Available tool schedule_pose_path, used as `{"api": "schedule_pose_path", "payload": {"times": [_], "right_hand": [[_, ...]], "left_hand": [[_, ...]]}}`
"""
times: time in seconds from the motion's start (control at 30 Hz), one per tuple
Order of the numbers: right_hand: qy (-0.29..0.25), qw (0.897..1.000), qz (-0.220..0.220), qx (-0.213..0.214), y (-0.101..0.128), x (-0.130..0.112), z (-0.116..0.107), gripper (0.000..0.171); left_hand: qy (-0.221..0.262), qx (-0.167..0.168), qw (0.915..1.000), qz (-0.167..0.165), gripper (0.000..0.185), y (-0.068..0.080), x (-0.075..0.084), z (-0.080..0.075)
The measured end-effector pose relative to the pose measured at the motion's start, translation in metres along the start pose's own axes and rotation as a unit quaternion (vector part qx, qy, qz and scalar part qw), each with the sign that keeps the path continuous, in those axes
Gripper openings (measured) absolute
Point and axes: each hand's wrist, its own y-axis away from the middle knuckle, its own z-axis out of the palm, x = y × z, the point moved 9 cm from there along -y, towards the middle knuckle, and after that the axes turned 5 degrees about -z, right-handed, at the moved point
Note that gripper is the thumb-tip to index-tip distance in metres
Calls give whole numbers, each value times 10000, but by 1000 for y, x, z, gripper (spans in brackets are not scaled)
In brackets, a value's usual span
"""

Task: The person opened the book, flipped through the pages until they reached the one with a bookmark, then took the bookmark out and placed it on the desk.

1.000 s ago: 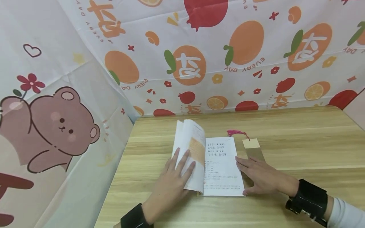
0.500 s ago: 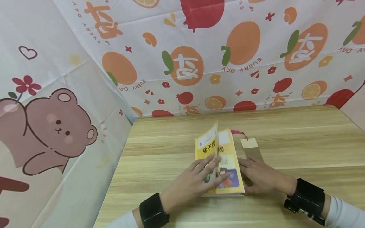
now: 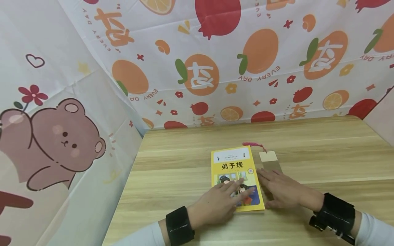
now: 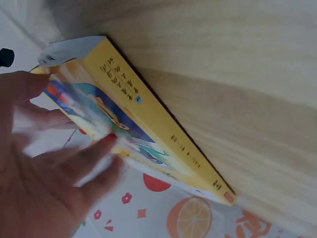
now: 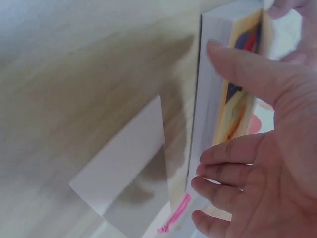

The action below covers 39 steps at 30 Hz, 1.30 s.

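A closed yellow book [image 3: 234, 158] with a cartoon cover lies flat on the wooden table. My left hand [image 3: 217, 201] rests over the lower part of its cover, fingers spread; the left wrist view shows the spine [image 4: 163, 129] facing this hand. My right hand [image 3: 283, 189] is at the book's right side, its fingers loosely extended toward the page edges [image 5: 210, 94]. Just right of the book lies a bookmark [image 3: 271, 164], pale at its top and olive-brown below, partly covered by my right hand. Its pink tassel [image 3: 253, 144] reaches over by the book's top corner.
The wooden table [image 3: 172, 164] stretches out on both sides of the book. Behind it hangs a white cloth [image 3: 172, 78] printed with fruit, and a bear-print cloth [image 3: 67, 136] hangs at the left.
The book was open with its pages upright under my left hand; pages and cover have swung over to the right and it is now closed. My right hand has stayed at its right edge.
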Motion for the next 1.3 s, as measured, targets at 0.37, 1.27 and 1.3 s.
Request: {"api": "schedule_pose_path", "payload": {"times": [0.37,1.27,1.3], "right_hand": [[-150,9998,-133,-3,-8,1,-5,82],[-507,9982,108,-291,-32,12,3,96],[-476,9988,59,-135,-30,12,2,91]], "left_hand": [[656,-651,9917,-891,76,0,-43,13],[1229,-837,9809,-1254,66,10,-63,18],[1213,-719,9813,-1307,66,14,-65,15]]}}
